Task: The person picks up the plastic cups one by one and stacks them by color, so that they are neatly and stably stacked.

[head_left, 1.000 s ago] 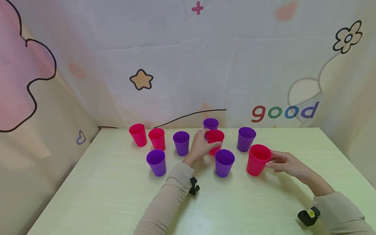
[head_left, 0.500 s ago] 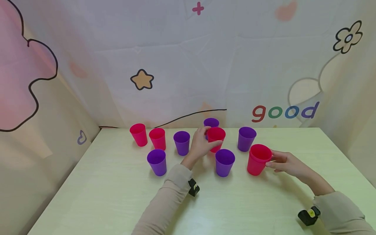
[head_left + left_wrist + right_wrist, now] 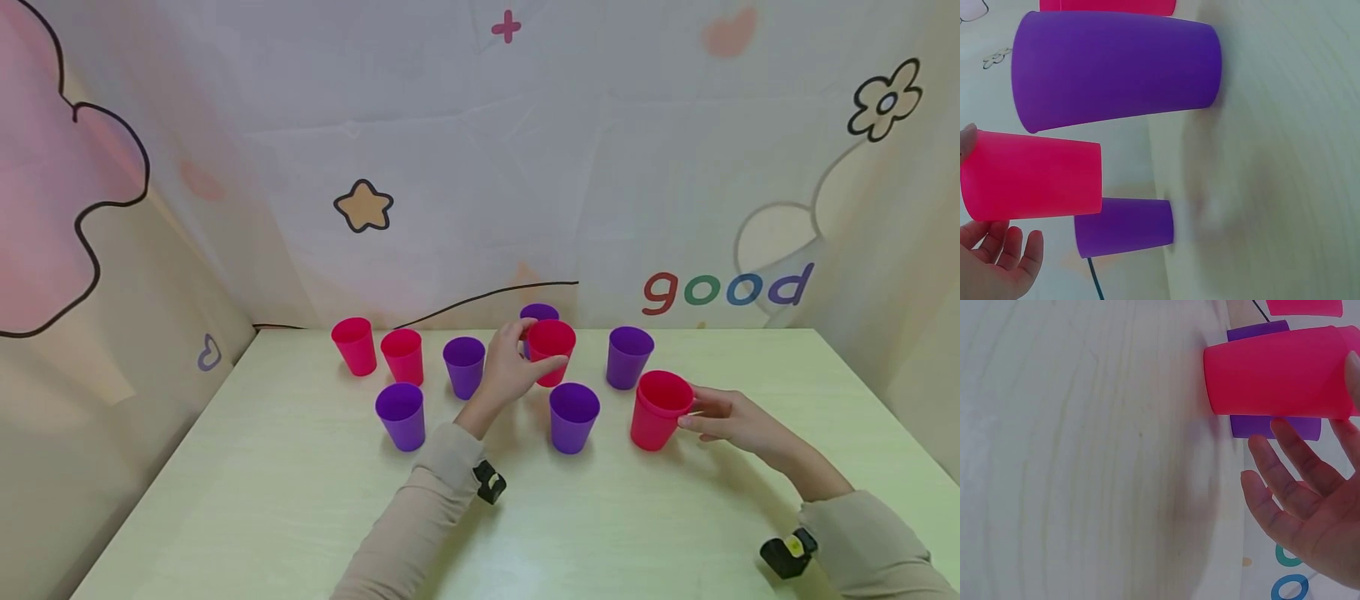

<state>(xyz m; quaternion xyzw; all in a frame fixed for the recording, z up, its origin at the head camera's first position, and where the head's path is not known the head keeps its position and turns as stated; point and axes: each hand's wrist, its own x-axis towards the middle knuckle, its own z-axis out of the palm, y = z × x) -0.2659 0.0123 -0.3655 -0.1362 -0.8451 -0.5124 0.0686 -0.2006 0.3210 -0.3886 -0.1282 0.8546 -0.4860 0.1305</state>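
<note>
"Red, is that what the left hand has?"

"Yes. Thumb and fingers are clamped about a red cup, mouth up, its base raised off the table."

"And around that grip?"

"A rear purple cup just behind it, a front purple cup nearer the person and to its right, and a middle purple cup near its left side. Farther left of the grip stand two red cups, with a corner purple cup before them."

"What about the right hand?"

"Thumb and forefinger pinch a nested red stack near the top, at its right side. The stack is upright on the table."

"Its other fingers?"

"Spread below the pinch, beside the wall; I can't tell whether any touch."

"Anything behind that pinch?"

"A far purple cup, behind and to the left of it, between the two hands."
</note>
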